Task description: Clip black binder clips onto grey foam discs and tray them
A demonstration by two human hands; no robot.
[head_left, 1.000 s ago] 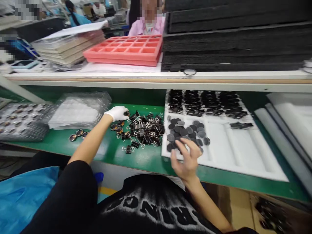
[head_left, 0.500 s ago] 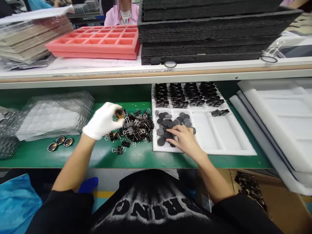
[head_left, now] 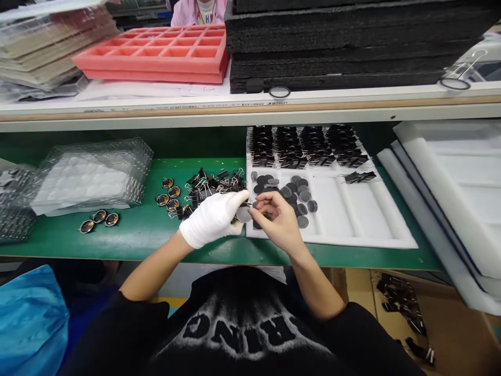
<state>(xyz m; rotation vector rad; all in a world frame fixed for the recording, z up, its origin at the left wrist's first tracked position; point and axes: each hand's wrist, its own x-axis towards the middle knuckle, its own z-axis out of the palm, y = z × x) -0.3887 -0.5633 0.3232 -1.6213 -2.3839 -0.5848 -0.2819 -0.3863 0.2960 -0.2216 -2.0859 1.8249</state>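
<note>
My left hand [head_left: 213,219], in a white glove, is closed around a small round black-rimmed piece, mostly hidden by the fingers. My bare right hand [head_left: 278,219] meets it and pinches a grey disc [head_left: 243,214] at its edge, over the round piece. Between and behind the hands lies a heap of black binder clips [head_left: 219,183] with wire handles. Under and beside my right hand, many loose grey discs [head_left: 303,193] lie on a white foam tray [head_left: 332,209]. Left of the clips sit several round pieces with amber-coloured middles [head_left: 173,192].
Rows of binder clips [head_left: 301,146] fill the tray's back. Clear plastic trays [head_left: 90,175] stand at left, white foam trays [head_left: 450,209] lean at right. A shelf edge [head_left: 176,112] crosses above, bearing a red compartment tray [head_left: 152,62] and black foam stack [head_left: 332,57]. A person sits beyond.
My left hand has moved right and toward me with the round piece. My right hand has lifted a disc from the pile and met the left hand.
</note>
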